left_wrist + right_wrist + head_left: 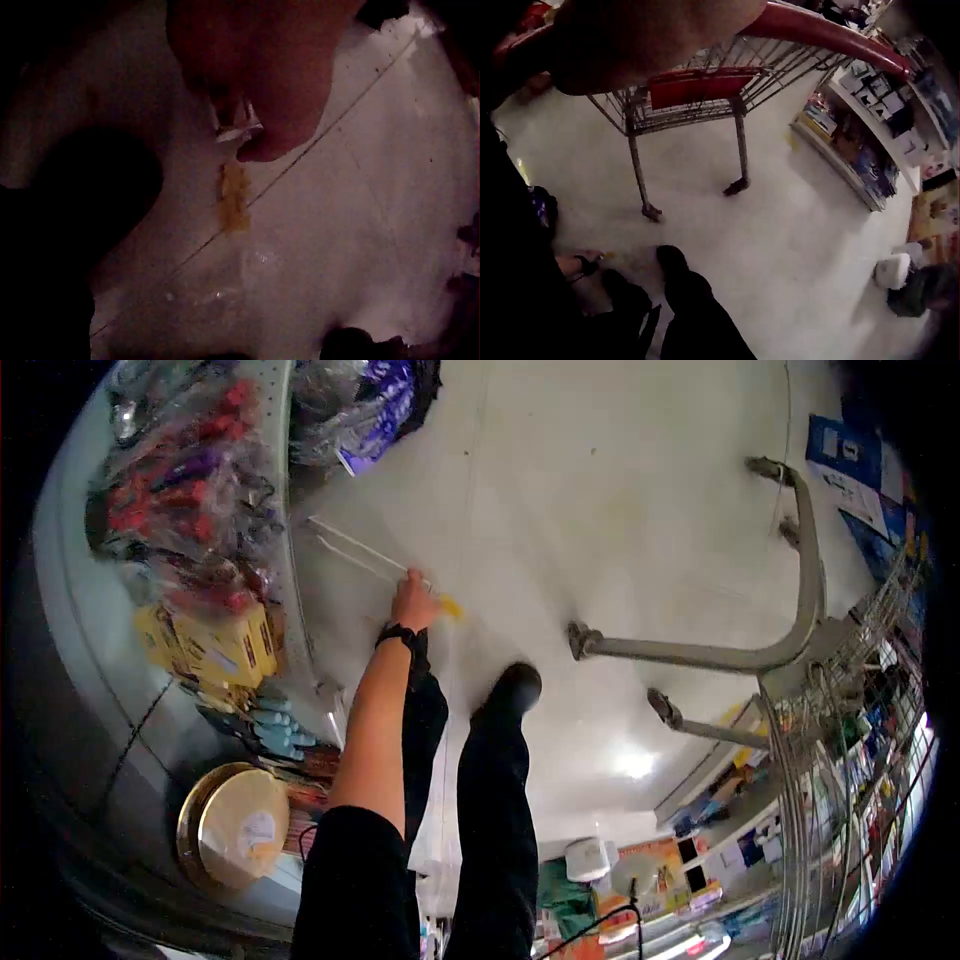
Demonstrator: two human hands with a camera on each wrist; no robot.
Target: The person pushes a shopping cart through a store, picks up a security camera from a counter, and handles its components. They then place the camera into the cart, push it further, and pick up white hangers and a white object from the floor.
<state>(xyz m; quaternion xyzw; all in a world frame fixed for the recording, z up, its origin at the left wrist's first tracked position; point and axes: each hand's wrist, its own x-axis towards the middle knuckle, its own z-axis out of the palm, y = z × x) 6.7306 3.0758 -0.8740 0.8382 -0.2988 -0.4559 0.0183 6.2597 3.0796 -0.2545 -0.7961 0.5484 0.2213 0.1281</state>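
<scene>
Low over the pale floor, my left hand (415,603) reaches down, a black band at its wrist. In the left wrist view its fingers and thumb (259,82) pinch a small clear, shiny piece (238,133). Just beyond the fingertips is a yellow item (235,199), blurred in the head view; whether it is joined to the clear piece I cannot tell. A thin white strip (358,544) runs from near the hand toward the shelf. My right hand (660,37) grips the red handle (817,34) of a shopping cart; it is outside the head view.
The cart's wheeled metal frame (690,652) stands at the right. At the left, a shelf holds plastic-wrapped goods (190,490), yellow boxes (220,648) and a round gold item (240,828). A black shoe (520,688) is near the left hand. Stocked shelves (855,142) stand beyond the cart.
</scene>
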